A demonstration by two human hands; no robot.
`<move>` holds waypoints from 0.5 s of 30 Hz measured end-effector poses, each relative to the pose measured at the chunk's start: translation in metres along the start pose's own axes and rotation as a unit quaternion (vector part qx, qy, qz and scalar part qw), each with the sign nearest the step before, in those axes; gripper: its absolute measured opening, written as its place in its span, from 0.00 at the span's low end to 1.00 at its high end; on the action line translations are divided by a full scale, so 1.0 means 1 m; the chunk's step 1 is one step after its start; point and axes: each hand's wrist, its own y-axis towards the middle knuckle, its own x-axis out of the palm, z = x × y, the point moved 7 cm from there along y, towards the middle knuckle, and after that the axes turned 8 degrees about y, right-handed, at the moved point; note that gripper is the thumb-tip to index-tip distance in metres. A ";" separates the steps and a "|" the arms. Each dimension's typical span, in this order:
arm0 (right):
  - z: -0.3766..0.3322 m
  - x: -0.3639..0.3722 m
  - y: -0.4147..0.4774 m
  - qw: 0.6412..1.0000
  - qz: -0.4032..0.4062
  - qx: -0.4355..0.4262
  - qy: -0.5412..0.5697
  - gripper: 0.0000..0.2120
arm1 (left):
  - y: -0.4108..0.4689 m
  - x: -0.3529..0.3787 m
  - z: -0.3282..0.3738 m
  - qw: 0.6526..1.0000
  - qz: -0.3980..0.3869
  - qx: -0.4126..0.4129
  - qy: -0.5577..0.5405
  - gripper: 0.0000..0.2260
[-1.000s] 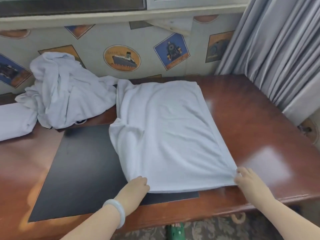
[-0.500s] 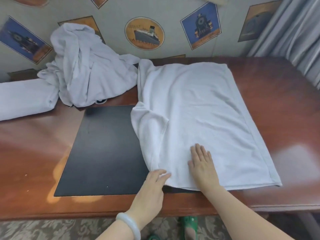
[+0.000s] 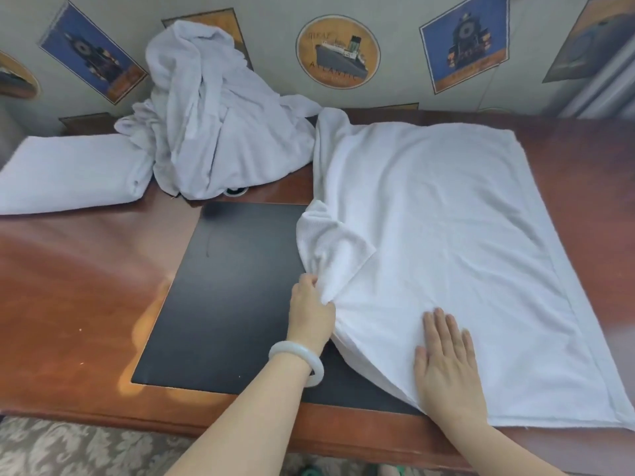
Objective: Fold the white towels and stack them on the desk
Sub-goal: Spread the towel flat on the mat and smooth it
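White terry towel (image 3: 446, 218), pinched at its bunched left side by the left hand (image 3: 311, 310), pressed under the straight-fingered right hand (image 3: 446, 365) near the brown wooden desk's (image 3: 68, 269) front edge: folding barely begun. Crumpled white heap (image 3: 213, 132) at back edge unfolded; one folded white towel (image 3: 68, 173) at left edge.

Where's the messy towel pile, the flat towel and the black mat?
messy towel pile (image 3: 213, 132), head view, middle of the crumpled heap.
flat towel (image 3: 446, 235), head view, bare middle of the spread cloth.
black mat (image 3: 233, 297), head view, uncovered middle of its surface.
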 end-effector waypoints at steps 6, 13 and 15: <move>-0.001 0.002 0.000 1.000 -0.015 0.006 -0.008 0.30 | -0.070 -0.029 -0.136 0.939 0.079 -0.233 -0.242 0.08; -0.001 0.001 0.001 1.000 -0.013 0.014 0.002 0.31 | -0.042 -0.082 -0.133 0.946 0.136 -0.199 -0.217 0.15; -0.001 0.000 0.002 1.000 -0.016 0.016 0.006 0.32 | -0.025 -0.084 -0.101 0.990 0.074 -0.090 -0.080 0.28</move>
